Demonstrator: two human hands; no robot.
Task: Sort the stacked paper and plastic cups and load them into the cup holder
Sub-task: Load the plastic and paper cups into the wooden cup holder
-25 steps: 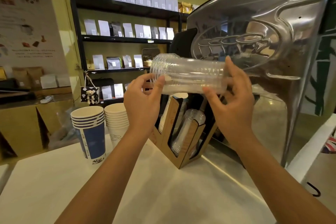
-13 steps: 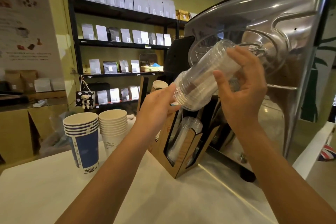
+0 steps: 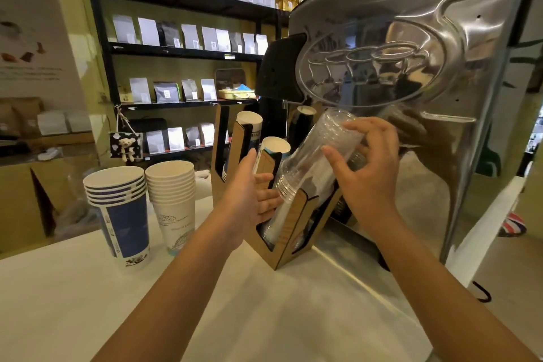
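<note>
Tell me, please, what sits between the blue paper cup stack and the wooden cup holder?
The head view shows a white paper cup stack between the blue stack and the holder.

Head camera looks forward and down (close) over the counter [image 3: 264, 317].

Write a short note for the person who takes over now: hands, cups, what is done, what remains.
Right hand grips the clear plastic cup stack, tilted, rims at the front slot of the wooden cup holder.
Left hand, fingers straight, steadies the stack's lower end.
Done: paper cups in two rear slots.
Left: seat this stack; load the blue paper cups and white paper cups on the counter.
</note>
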